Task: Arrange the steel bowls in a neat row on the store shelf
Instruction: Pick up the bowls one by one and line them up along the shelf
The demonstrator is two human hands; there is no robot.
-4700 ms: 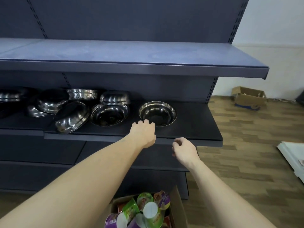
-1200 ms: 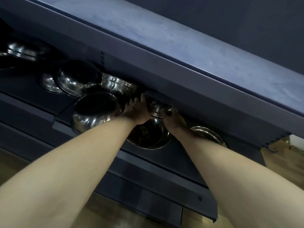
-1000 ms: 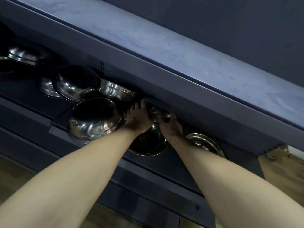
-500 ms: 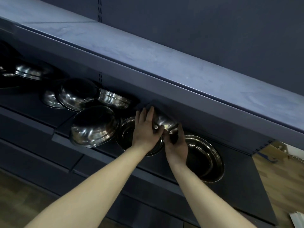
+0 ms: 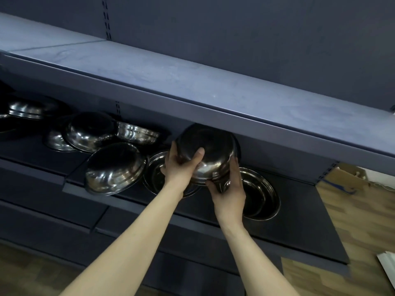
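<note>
A polished steel bowl point(image 5: 208, 153), round and dark with reflections, is held upside down, its rounded base tilted up toward the camera and its rim facing down and away toward the back of the store shelf point(image 5: 299, 212). It sits between the two hands, lifted clear of the shelf board and just under the front lip of the upper shelf point(image 5: 192, 82). The left hand point(image 5: 179, 169) wraps the bowl's left side, thumb laid across the domed base and fingers curled behind the rim. The right hand point(image 5: 229, 193) grips from the lower right, thumb under the near rim and fingers running up the right wall (the fingertips themselves are partly lost against the dark metal). Being round, the bowl has no long axis; its opening points down and rearward.

Directly below it an upright bowl point(image 5: 157, 171) rests on the shelf, mostly hidden by the left wrist. Just right of the right hand lies a wide upright bowl point(image 5: 263, 197), open side up. To the left an overturned bowl point(image 5: 115, 167) leans near the shelf edge, with a loose cluster of bowls point(image 5: 92, 131) behind it. A cardboard box point(image 5: 344, 178) stands on the wooden floor at right.
</note>
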